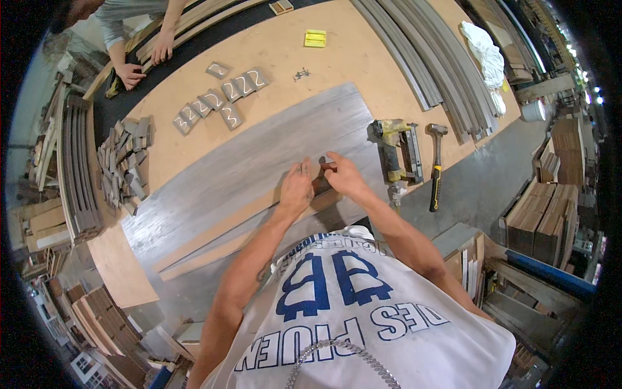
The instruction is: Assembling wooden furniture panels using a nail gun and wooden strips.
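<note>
Head view shows a small dark wood piece (pixel 323 170) lying at the near edge of a long grey board (pixel 253 159), and both hands meet on it. The right hand (pixel 345 176) pinches its right end, fingers closed around it, while the left hand (pixel 297 188) presses flat just to its left, fingers spread and gripping nothing. The piece's long axis seems to follow the board edge, running left to right, but the fingers hide much of it. The board lies slanted on a plywood table (pixel 363 52). A nail gun (pixel 396 150) and a hammer (pixel 436 167) rest close to the right. Further left, a pile of small blocks (pixel 124 163) sits, and another person's hands (pixel 146 61) work at the far edge.
</note>
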The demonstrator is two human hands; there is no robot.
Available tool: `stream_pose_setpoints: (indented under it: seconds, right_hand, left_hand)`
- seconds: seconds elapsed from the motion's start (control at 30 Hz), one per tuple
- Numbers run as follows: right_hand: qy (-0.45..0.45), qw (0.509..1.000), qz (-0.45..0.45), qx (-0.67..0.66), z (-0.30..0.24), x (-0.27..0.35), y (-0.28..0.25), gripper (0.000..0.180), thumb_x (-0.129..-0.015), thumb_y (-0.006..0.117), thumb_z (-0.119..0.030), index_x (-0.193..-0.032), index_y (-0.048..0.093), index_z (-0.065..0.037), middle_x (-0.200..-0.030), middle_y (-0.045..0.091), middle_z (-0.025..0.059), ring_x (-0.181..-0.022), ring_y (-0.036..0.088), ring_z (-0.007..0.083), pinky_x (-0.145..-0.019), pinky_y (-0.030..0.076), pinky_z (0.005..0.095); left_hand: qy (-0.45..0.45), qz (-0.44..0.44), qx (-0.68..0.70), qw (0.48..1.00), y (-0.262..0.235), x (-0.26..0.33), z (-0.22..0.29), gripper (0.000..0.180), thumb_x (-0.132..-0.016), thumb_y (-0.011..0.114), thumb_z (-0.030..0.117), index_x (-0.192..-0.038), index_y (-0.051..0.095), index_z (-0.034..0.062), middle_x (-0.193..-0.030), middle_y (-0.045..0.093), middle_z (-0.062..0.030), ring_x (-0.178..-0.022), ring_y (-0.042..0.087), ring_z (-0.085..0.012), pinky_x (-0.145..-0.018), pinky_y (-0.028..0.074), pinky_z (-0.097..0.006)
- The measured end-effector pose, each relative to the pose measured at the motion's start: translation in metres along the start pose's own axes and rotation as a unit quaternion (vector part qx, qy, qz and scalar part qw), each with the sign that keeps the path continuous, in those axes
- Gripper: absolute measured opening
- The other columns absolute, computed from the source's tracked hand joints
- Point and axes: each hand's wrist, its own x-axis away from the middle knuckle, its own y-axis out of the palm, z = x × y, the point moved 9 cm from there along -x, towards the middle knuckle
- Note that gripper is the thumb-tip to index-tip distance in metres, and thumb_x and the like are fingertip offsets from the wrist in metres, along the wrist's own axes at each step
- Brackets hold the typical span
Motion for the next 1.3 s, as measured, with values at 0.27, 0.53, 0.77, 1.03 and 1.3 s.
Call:
stream_pose_setpoints:
  seconds: [0.27, 0.53, 0.77, 1.03, 1.3]
  right_hand:
    - [-0.009, 0.887, 0.322, 0.331, -0.025, 0.024, -0.124, 0.056, -0.073, 0.073, -0.014, -0.118, 0.047, 0.005, -0.104, 0.057, 0.0289, -0.095, 0.057, 0.0426, -0.086, 0.045, 0.0501]
    - [0.045, 0.94, 0.246, 0.233, 0.013, 0.012, -0.181, 0.064, -0.07, 0.075, -0.019, -0.12, 0.046, 0.008, -0.089, 0.066, 0.0239, -0.084, 0.066, 0.0366, -0.075, 0.052, 0.0434]
    - [0.108, 0.992, -0.047, 0.052, -0.025, 0.039, -0.126, 0.036, -0.082, 0.07, -0.03, -0.092, 0.062, 0.004, -0.065, 0.062, 0.0072, -0.052, 0.059, 0.0149, -0.05, 0.046, 0.0311]
    - [0.12, 0.971, -0.151, 0.142, -0.063, 0.028, -0.053, 0.041, -0.082, 0.068, -0.037, -0.071, 0.064, 0.003, -0.051, 0.058, 0.0084, -0.046, 0.059, 0.0179, -0.047, 0.046, 0.0342]
    - [0.137, 0.965, -0.152, 0.166, -0.074, 0.029, -0.051, 0.034, -0.084, 0.066, -0.031, -0.078, 0.066, 0.002, -0.049, 0.058, 0.0067, -0.044, 0.057, 0.0161, -0.048, 0.045, 0.0324]
  left_hand:
    - [-0.068, -0.014, 0.043, 0.997, -0.016, 0.004, 0.003, 0.066, -0.083, 0.064, 0.021, -0.134, 0.036, -0.0093, -0.112, 0.058, -0.0283, -0.102, 0.055, -0.0424, -0.091, 0.045, -0.047]
    - [-0.073, -0.033, 0.057, 0.995, -0.008, 0.002, -0.009, 0.065, -0.085, 0.063, 0.023, -0.134, 0.037, -0.0092, -0.113, 0.058, -0.028, -0.107, 0.055, -0.041, -0.095, 0.043, -0.046]
    - [-0.032, -0.014, 0.051, 0.998, -0.01, 0.002, 0.002, 0.064, -0.081, 0.063, 0.015, -0.132, 0.036, -0.0125, -0.102, 0.061, -0.0263, -0.109, 0.053, -0.039, -0.096, 0.044, -0.043]
    - [0.018, 0.058, -0.005, 0.998, -0.012, 0.005, 0.003, 0.065, -0.073, 0.064, 0.005, -0.129, 0.039, -0.0146, -0.087, 0.064, -0.0253, -0.105, 0.055, -0.0383, -0.088, 0.047, -0.043]
    - [-0.056, -0.007, 0.045, 0.997, -0.012, 0.003, -0.002, 0.066, -0.076, 0.063, 0.009, -0.132, 0.036, -0.0139, -0.091, 0.063, -0.0245, -0.106, 0.054, -0.0363, -0.085, 0.05, -0.042]
